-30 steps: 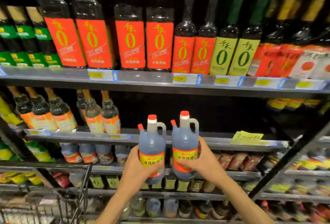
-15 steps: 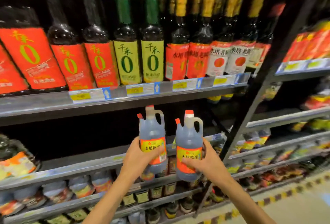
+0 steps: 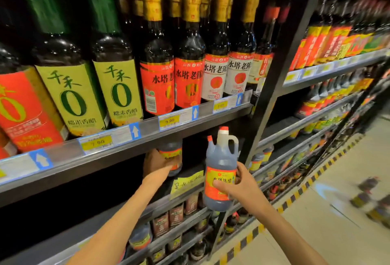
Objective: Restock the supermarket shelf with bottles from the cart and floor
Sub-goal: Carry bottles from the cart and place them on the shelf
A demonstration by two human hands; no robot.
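Bottle [image 3: 220, 171] labelled 水塔陈醋 gripped by right hand [image 3: 242, 186]; left hand [image 3: 157, 162] grips another.

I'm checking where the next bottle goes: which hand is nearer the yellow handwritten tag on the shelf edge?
Left. The left hand holds a bottle just above the yellow tag; the right hand holds its bottle off to the tag's right.

A long grey metal shelf edge [image 3: 147, 131] runs across the middle of the frame, with yellow price tags [image 3: 169, 120] and blue arrow stickers [image 3: 135, 131] stuck on it. A tall black metal post [image 3: 280, 79] stands right of the middle, and more grey shelves [image 3: 329, 72] go off to the upper right. At the lower right is a pale shiny floor [image 3: 329, 228] with a yellow and black striped line [image 3: 295, 196] along the bottom of the shelves.
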